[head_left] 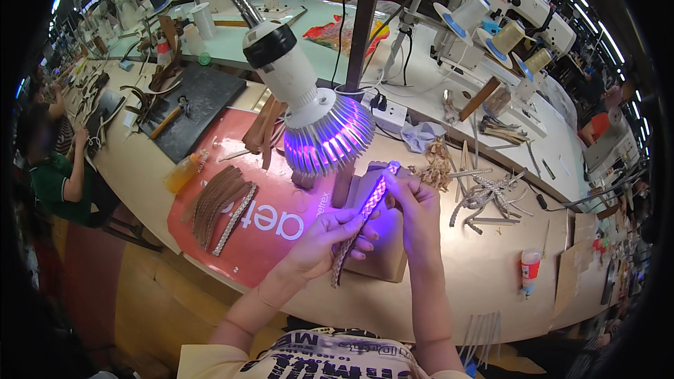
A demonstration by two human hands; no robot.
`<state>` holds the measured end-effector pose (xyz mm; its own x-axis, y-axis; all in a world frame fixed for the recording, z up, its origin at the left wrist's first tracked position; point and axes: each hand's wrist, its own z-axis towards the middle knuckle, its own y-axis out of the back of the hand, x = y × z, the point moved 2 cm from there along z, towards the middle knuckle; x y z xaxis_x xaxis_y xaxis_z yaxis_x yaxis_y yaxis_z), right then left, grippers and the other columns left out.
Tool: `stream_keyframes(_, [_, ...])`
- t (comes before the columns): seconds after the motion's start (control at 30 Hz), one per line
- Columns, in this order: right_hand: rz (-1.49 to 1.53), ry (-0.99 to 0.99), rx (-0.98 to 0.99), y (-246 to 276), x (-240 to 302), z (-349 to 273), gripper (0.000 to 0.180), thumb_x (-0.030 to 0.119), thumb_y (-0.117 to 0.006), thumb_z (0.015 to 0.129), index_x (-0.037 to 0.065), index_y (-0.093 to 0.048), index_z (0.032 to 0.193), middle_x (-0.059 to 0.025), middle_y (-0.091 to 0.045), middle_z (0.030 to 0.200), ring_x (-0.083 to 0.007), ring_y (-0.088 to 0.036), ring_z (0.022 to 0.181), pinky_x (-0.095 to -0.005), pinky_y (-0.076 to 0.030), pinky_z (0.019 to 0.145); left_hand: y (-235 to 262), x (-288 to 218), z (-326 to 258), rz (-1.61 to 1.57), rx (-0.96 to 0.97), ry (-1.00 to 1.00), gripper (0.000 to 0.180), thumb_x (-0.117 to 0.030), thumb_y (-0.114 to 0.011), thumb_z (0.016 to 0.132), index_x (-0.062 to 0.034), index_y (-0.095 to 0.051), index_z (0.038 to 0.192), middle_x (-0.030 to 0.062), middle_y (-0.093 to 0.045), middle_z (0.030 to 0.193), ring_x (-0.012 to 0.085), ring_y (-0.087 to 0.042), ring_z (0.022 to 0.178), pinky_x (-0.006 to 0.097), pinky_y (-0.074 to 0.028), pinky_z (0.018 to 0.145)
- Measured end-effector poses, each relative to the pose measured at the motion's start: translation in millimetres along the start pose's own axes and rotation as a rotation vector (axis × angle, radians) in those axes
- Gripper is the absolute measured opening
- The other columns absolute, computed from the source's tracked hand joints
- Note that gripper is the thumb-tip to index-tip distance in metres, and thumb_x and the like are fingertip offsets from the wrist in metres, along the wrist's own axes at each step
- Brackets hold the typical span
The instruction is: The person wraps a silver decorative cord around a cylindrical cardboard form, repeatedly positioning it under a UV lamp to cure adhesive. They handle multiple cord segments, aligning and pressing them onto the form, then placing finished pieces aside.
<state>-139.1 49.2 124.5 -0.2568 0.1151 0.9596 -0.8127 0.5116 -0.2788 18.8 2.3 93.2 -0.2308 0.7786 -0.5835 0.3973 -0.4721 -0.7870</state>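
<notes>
Both hands hold one braided strap [375, 198], lit purple, slanting from upper right to lower left. My left hand [328, 238] pinches it around the middle, and its lower end hangs below the fingers. Near the upper end, the fingertips of my right hand [415, 203] close on the same strap. A lamp [330, 137] with a ribbed metal head glows purple just above and left of the strap. Beneath the hands stands a brown block [387, 263]. On a red sheet [246, 267] to the left lie brown strips [216, 203] and another braided strap [235, 219].
A bundle of braided cords [491, 193] lies at right, with a red-and-white bottle [530, 272] nearer me. Thread cones [507, 38] and a sewing machine [519, 0] stand behind. At left are a hammer [168, 119] on a dark slab [200, 109] and a co-worker in green [60, 182].
</notes>
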Motion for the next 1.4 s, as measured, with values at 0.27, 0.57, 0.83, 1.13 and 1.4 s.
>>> stream_keyframes(0.27, [-0.153,0.008,-0.007,-14,5,12,0.025,0.022,-0.076,0.087,0.003,-0.071,0.072,0.0056,-0.058,0.063,-0.0003,-0.045,0.057,-0.0189,-0.033,0.052,10,-1,-7,-0.379,0.011,0.094,0.042,-0.024,-0.052,0.102,0.0003,-0.049,0.137,0.0005,-0.064,0.091,0.0055,-0.065,0.072,0.019,-0.057,0.06])
stream_keyframes(0.57, [-0.097,-0.008,-0.006,-17,-7,19,0.023,0.022,-0.077,0.086,0.002,-0.072,0.074,0.0059,-0.058,0.064,-0.0003,-0.045,0.058,-0.0195,-0.033,0.054,10,-7,-9,-0.362,-0.155,0.096,0.039,-0.023,-0.047,0.104,-0.0004,-0.049,0.135,0.0055,-0.067,0.086,0.0091,-0.067,0.066,0.022,-0.056,0.056])
stream_keyframes(0.83, [0.18,-0.135,0.23,-5,-22,22,0.02,0.024,-0.065,0.095,0.005,-0.069,0.097,0.0025,-0.066,0.083,-0.0047,-0.058,0.073,-0.0226,-0.046,0.069,-8,1,-5,0.676,-0.385,-0.438,0.027,-0.006,-0.06,0.096,0.0016,-0.064,0.121,0.0056,-0.072,0.087,0.0121,-0.067,0.064,0.024,-0.055,0.055])
stream_keyframes(1.13, [0.34,-0.356,0.242,1,-37,15,0.023,0.025,-0.057,0.1,0.007,-0.064,0.112,-0.0012,-0.067,0.098,-0.0102,-0.063,0.084,-0.0268,-0.05,0.077,-22,1,-10,1.507,-0.409,-0.772,0.03,-0.005,-0.067,0.087,-0.0007,-0.065,0.117,0.0145,-0.062,0.067,0.0262,-0.062,0.052,0.036,-0.048,0.048])
stream_keyframes(1.4, [-0.069,0.047,-0.03,-26,-27,-3,0.023,0.025,-0.048,0.105,0.006,-0.058,0.098,0.0043,-0.054,0.078,-0.0009,-0.049,0.067,-0.0174,-0.04,0.058,-21,2,-8,1.467,-0.375,-0.796,0.034,0.0,-0.065,0.086,0.0004,-0.064,0.12,0.0144,-0.064,0.071,0.0236,-0.063,0.056,0.034,-0.049,0.052])
